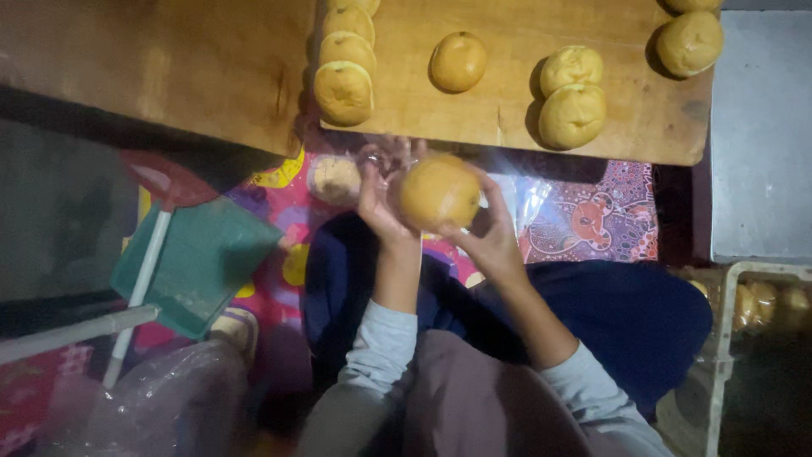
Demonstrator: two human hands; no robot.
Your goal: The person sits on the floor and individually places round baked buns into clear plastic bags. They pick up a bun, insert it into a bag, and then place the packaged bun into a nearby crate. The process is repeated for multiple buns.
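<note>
The round golden bun sits between both hands, just below the near edge of the wooden board, above the person's dark blue lap. The right hand cups it from beneath and from the right, fingers curled narrowly around its lower side. The left hand is at the bun's left edge, fingers raised and bent against a clear plastic bag; how tightly they pinch the film is hard to make out, since glare and blur wash out the fingertips.

The board is the largest thing, and is cut off at the top and left of the frame. On it, a row of buns overlaps in a column above the held bun and is cropped at the top. Right of that lies a single bun, then a touching pair, then another bun near the board's right end with one more cropped above it.

Left of the held bun, below the board, a green dustpan with a white handle lies on a patterned mat. A bagged bun lies just beside the left hand. At the far right, below the board's corner, a pale crate holds dim shapes, probably buns, and is partly out of frame.
</note>
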